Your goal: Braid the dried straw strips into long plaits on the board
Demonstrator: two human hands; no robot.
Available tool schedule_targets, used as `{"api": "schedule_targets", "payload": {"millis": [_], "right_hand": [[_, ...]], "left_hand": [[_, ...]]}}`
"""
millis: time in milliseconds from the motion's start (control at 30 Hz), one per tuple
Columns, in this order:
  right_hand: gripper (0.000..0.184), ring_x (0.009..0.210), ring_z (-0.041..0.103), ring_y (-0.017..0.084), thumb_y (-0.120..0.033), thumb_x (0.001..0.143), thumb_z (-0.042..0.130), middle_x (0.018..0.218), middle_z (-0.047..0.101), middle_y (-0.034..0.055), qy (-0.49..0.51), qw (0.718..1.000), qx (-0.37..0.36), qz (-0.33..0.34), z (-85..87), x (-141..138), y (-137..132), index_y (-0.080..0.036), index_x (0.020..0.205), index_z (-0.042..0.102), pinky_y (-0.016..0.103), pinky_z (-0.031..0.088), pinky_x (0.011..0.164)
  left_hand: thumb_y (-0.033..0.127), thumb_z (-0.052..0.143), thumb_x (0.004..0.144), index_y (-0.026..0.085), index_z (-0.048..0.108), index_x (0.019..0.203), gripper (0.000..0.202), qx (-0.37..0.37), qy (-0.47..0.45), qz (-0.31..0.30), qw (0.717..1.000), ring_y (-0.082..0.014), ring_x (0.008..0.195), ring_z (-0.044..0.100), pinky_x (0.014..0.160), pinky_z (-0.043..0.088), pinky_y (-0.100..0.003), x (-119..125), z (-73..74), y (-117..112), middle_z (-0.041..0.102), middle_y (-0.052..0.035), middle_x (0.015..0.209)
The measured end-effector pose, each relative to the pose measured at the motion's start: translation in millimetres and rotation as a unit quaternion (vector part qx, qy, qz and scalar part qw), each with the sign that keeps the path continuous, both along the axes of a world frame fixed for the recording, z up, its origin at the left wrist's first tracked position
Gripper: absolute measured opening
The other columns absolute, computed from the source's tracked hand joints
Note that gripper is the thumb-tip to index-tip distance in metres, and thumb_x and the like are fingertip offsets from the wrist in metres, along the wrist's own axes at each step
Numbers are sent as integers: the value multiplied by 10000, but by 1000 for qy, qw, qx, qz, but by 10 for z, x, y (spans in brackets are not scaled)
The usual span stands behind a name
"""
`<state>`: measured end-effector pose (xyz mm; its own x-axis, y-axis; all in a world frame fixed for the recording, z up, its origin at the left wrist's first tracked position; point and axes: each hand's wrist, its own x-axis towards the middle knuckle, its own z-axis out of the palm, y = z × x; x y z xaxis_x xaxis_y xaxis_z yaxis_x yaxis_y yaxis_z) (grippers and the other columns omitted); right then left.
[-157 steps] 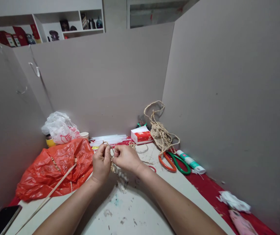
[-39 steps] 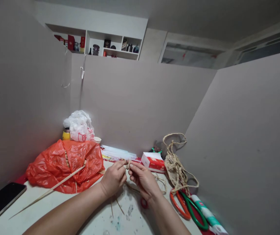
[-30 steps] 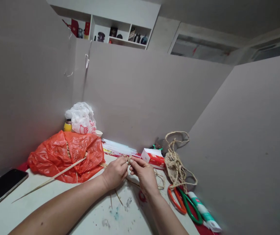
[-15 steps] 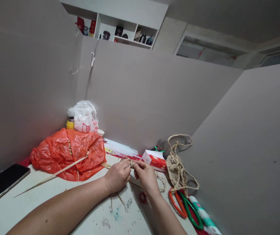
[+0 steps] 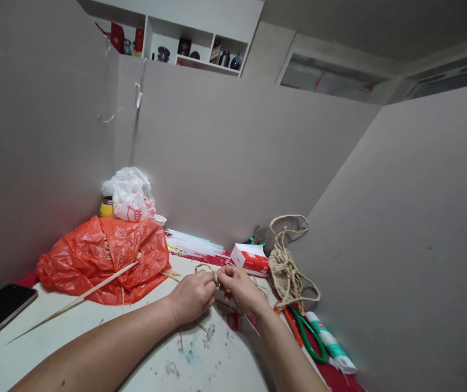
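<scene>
Both of my hands meet over the middle of the white tabletop (image 5: 143, 348). My left hand (image 5: 195, 294) is closed on a braided straw cord (image 5: 206, 267), which curves in a small loop above the fingers. Close against it, my right hand (image 5: 239, 286) pinches the same cord with thumb and forefinger. Loose straw ends hang below the left hand. Partly hidden under my right wrist lies a red-handled tool (image 5: 234, 321), its kind unclear. A tangled bundle of braided straw cord (image 5: 284, 269) rests to the right of my hands.
An orange-red plastic bag (image 5: 94, 267) with straw strips stands left, a phone (image 5: 0, 310) nearer the edge. Behind are a white plastic bag (image 5: 131, 193), clear sticks (image 5: 195, 243) and a red-white box (image 5: 252, 259). Green-handled shears (image 5: 313, 340) and a wrapped roll (image 5: 331, 343) lie right. Grey panels enclose the table.
The view has shifted, so the surroundings sit further left. My right hand has turned slightly and closed in at the cord; the loop above my left hand shows more.
</scene>
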<state>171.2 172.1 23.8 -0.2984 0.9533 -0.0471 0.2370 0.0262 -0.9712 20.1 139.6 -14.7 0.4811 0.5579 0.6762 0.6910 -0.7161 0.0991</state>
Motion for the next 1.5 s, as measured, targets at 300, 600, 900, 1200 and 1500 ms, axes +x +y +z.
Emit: {"api": "schedule_targets", "payload": {"millis": [300,600,900,1200,1500], "right_hand": [[35,343,388,55,-152,599,494,398,461,-71,11,997,-14,78,65,73,-17,-169,591,463,164,299,361],[95,334,336,48,-223,629,524,389,431,-75,96,995,-20,19,81,56,25,-172,575,466,170,223,348],[139,352,335,41,-251,627,574,412,439,-70,137,990,-6,-46,54,47,84,-162,590,474,160,217,345],[189,341,304,23,-298,633,569,425,421,-75,228,964,-4,-138,-32,81,215,-169,601,434,143,187,333],[184,389,417,38,-303,654,599,595,585,-15,170,981,15,-88,11,134,168,-154,673,493,144,240,336]], "left_hand": [[108,451,779,156,565,809,127,22,-23,-92,995,-207,1015,501,887,442,-376,-38,134,-26,545,-122,1141],[69,428,767,170,518,727,141,-118,-160,-89,976,-157,866,530,799,448,-295,7,171,-20,569,-74,912],[76,418,729,179,398,589,175,-199,-288,-65,935,-134,762,530,710,417,-246,75,124,26,580,-44,823],[83,438,689,167,452,527,182,-267,-298,-49,915,-169,891,565,813,405,-266,102,136,68,612,-68,951],[67,452,692,167,477,562,166,-196,-277,-21,940,-159,915,536,824,408,-267,149,82,-16,580,-57,969]]}}
